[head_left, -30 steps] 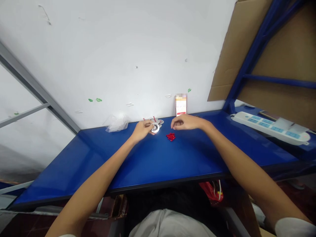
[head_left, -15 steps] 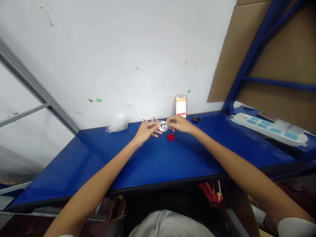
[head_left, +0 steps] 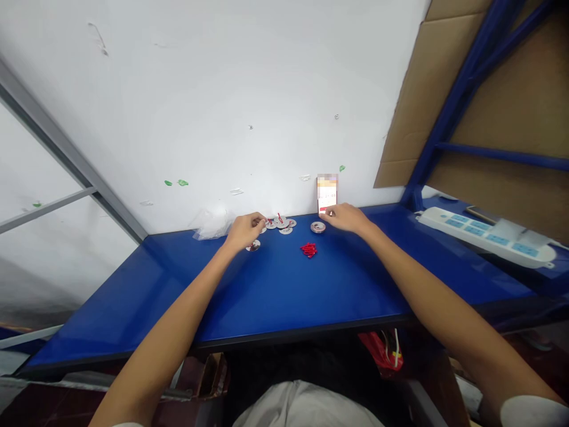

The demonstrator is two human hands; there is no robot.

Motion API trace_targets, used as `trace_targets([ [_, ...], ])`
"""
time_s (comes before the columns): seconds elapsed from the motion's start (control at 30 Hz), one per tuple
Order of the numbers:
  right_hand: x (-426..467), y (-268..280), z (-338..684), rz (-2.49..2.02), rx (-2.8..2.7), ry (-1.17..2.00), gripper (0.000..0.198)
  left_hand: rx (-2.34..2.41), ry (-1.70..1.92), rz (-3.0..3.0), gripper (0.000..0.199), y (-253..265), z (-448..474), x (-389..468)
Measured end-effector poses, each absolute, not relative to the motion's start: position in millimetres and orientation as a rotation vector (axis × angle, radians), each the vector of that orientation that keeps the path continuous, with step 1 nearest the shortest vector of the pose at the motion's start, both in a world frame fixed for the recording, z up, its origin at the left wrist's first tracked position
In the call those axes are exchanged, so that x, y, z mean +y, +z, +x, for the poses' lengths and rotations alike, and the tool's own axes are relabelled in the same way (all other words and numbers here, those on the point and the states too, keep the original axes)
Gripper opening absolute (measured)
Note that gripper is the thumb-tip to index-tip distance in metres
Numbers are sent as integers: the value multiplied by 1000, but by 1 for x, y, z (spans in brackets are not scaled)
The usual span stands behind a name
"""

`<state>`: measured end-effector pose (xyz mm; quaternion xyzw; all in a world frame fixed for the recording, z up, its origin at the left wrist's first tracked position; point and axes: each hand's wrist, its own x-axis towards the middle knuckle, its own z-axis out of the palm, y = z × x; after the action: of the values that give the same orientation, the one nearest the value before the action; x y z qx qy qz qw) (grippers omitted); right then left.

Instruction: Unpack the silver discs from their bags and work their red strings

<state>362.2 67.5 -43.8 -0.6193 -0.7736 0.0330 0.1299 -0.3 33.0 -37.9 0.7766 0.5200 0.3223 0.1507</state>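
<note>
My left hand [head_left: 243, 230] rests curled on the blue table [head_left: 284, 290], its fingertips at the left end of a cluster of round silver discs [head_left: 281, 224] by the wall. One disc [head_left: 253, 245] lies just below that hand. My right hand [head_left: 345, 217] reaches left, and its fingertips are on the right edge of another round disc [head_left: 317, 227] lying on the table. A small heap of red pieces [head_left: 308, 249] sits between the hands, a little nearer to me.
A red and white card [head_left: 327, 193] stands against the white wall. A crumpled clear plastic bag [head_left: 210, 223] lies at the back left. A white power strip [head_left: 484, 234] lies on the right under a blue rack with cardboard [head_left: 511, 112].
The hands held one disc together at the middle; now they have parted. The right hand has carried a disc right toward the card, and the left has gone back to the cluster.
</note>
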Motion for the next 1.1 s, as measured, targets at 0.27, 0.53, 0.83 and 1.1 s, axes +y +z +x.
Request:
trace_targets([
  [0.27,57,-36,351,-1703,-2197,46,36,1762,26,2448,51,-15,-28,30],
  [0.53,25,-39,307,-1371,-2185,80,33,1340,409,2308,14,-25,-20,35],
  [0.83,17,-64,272,-821,-2099,539,17,869,1134,1704,41,-49,41,13],
  [1.1,5,-51,278,-862,-2329,259,10,938,1019,1737,50,-50,51,5],
])
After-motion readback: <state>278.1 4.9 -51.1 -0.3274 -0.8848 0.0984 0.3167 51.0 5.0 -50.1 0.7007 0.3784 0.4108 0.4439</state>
